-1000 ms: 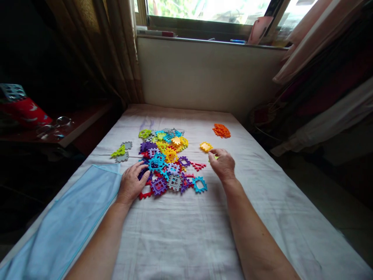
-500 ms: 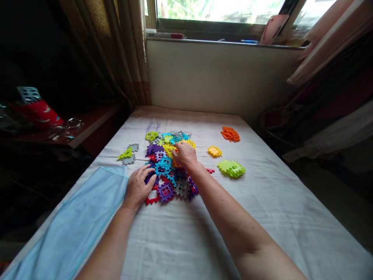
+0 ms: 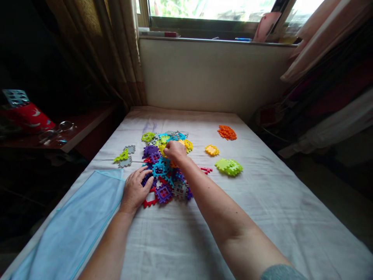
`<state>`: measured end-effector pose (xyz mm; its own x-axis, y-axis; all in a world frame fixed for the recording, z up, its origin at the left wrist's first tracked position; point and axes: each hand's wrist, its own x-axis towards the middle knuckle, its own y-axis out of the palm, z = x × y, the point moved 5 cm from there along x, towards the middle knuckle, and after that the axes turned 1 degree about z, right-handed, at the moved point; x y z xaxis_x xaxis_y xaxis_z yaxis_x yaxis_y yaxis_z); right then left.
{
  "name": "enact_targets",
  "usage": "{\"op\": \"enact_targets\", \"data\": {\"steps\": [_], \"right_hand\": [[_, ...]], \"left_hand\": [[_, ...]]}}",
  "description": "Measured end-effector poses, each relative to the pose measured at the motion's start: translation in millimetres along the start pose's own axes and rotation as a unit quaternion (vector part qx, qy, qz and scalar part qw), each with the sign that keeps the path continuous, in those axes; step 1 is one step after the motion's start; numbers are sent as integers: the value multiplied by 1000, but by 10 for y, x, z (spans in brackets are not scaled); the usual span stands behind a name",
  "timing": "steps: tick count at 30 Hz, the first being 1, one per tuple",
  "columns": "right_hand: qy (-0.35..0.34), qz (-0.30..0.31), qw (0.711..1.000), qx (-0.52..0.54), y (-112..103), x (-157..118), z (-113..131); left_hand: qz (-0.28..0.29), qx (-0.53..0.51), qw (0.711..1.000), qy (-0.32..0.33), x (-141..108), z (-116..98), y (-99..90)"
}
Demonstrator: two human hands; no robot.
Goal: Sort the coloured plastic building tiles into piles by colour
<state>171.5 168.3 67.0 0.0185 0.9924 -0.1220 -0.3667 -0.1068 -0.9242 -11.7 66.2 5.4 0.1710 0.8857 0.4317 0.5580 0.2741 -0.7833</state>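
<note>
A mixed heap of notched plastic tiles lies mid-bed, with a purple tile (image 3: pixel 163 193) and a grey tile (image 3: pixel 180 189) at its near edge. My left hand (image 3: pixel 136 189) rests at the heap's left side, fingers spread against dark blue pieces. Over the middle of the heap is my right hand (image 3: pixel 175 151), its fingers curled beside yellow tiles (image 3: pixel 188 145); whatever they hold is hidden. Right of the heap lie green tiles (image 3: pixel 229 167), yellow-orange tiles (image 3: pixel 211 150) and an orange pile (image 3: pixel 227 132). Green and grey pieces (image 3: pixel 125 161) sit at the left.
A light blue cloth (image 3: pixel 78 221) covers the left part of the white sheet (image 3: pixel 262 229). Beyond the left edge stands a dark red table (image 3: pixel 72 142) with glasses (image 3: pixel 66 125) and a red container (image 3: pixel 30 118). A wall and window close off the far side.
The view has shifted slightly. My right hand has moved a little left and nearer over the heap, its fingers now tucked from view. My left hand stays at the heap's left side.
</note>
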Motion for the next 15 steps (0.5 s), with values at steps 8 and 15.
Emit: {"op": "enact_targets", "data": {"steps": [8, 15], "right_hand": [[9, -118, 977, 179, -242, -210, -716], [36, -213, 938, 272, -543, -685, -1978]], "left_hand": [[3, 5, 1000, -9, 15, 22, 15], [7, 6, 1000, -4, 21, 37, 20]]}}
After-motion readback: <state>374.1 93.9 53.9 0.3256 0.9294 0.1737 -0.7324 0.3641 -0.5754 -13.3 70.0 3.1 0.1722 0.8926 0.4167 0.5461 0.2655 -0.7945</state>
